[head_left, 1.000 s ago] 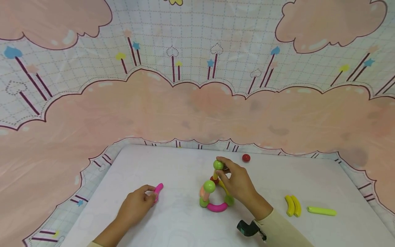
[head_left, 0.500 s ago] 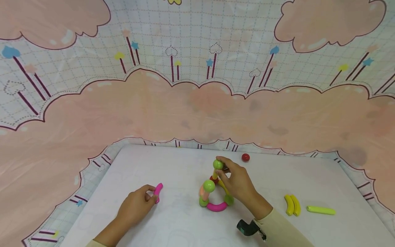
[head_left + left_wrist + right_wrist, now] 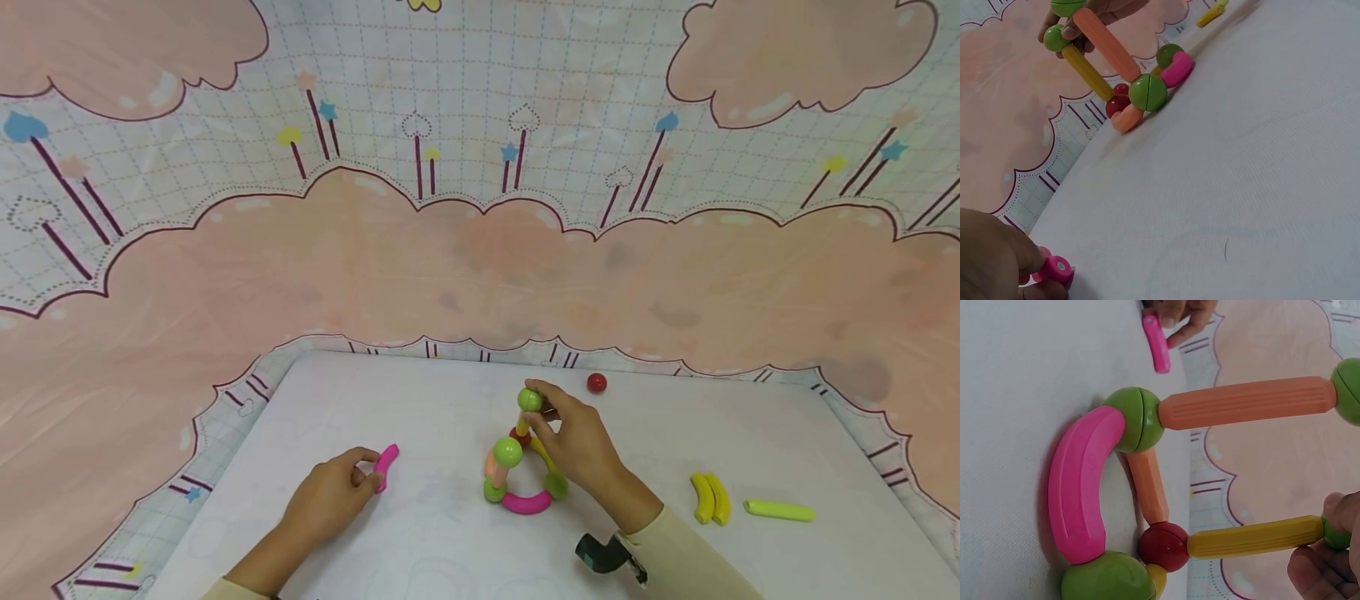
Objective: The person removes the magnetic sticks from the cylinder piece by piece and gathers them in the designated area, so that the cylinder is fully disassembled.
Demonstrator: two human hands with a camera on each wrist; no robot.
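Observation:
My left hand (image 3: 330,500) pinches a pink curved rod (image 3: 387,462) between thumb and fingers, low over the left of the table. At the middle stands a ball-and-rod building toy. Its ring has a pink curved rod (image 3: 1075,487), orange and yellow curved rods, two green balls and a red ball (image 3: 1164,547). From the ring rise an orange straight rod (image 3: 1247,403) topped by a green ball (image 3: 507,452) and a yellow straight rod (image 3: 1257,537). My right hand (image 3: 581,437) holds the green ball (image 3: 529,400) on top of the yellow rod.
On the white table (image 3: 420,558), two yellow curved rods (image 3: 711,498) and a light-green straight rod (image 3: 780,511) lie at the right. A red ball (image 3: 597,383) sits near the back edge. Behind hangs a patterned cloth (image 3: 450,275). A black device (image 3: 603,554) is on my right wrist.
The pink curved rod has tilted very slightly in my left fingers. My right hand and the built toy have stayed still.

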